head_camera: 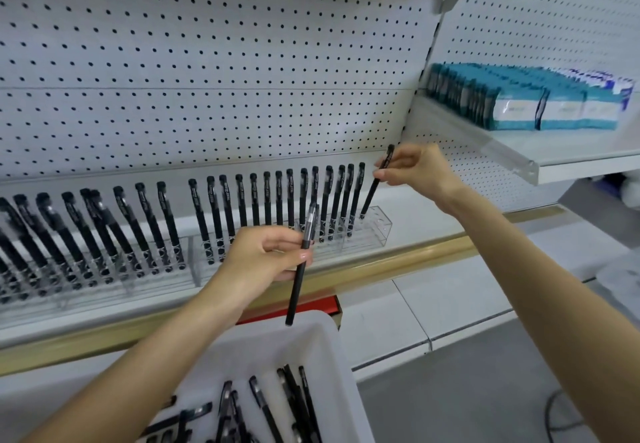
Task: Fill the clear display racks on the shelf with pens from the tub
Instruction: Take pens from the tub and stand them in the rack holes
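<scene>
Clear display racks [375, 229] run along the white shelf, holding several upright black pens [221, 214]. My right hand [417, 169] pinches a black pen [372, 193] whose lower tip sits in a hole near the right end of the last rack. My left hand [266, 257] grips another black pen [299, 276] by its upper part, hanging nearly upright in front of the racks and above the tub. The white tub [332, 342] stands below at the front, with several loose black pens [287, 404] lying in it.
A white pegboard wall [207, 61] rises behind the racks. The shelf has a gold front strip [398, 262]. To the right, a higher shelf [533, 162] carries teal and white packets [519, 99]. A red box [322, 305] shows behind the tub.
</scene>
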Available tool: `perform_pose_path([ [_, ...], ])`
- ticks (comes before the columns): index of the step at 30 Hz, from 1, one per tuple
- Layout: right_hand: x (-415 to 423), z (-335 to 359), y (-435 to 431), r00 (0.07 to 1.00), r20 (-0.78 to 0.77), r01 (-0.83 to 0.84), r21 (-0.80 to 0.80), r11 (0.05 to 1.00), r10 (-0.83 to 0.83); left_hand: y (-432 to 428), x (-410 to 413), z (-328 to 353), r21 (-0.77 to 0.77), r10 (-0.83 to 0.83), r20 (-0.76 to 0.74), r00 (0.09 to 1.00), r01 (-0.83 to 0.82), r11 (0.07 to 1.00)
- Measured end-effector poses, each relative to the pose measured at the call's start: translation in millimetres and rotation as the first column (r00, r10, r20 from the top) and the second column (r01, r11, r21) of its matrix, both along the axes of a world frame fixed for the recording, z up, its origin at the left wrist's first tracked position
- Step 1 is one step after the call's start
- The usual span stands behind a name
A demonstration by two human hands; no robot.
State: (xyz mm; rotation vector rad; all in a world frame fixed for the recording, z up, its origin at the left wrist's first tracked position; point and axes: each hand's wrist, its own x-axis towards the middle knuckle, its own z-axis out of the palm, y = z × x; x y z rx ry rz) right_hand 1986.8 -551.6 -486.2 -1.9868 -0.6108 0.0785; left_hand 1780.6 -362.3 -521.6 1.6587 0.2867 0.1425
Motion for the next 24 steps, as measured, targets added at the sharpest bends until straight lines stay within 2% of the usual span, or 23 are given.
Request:
perform_pose_path([
  [6, 5.6, -19.6, 6.6, 0.995, -0.070, -0.077, -0.133, 0.988, 0.068, -2.0, 3.3, -2.7, 0.002, -0.003, -0.013, 1.000, 0.003, 1.000],
  [24, 15.3, -21.6, 8.6, 0.988, -0.127, -0.114, -0.199, 0.973, 0.089, -4.7, 3.6, -3.2, 0.002, -0.008, -0.021, 1.000, 0.008, 1.000],
])
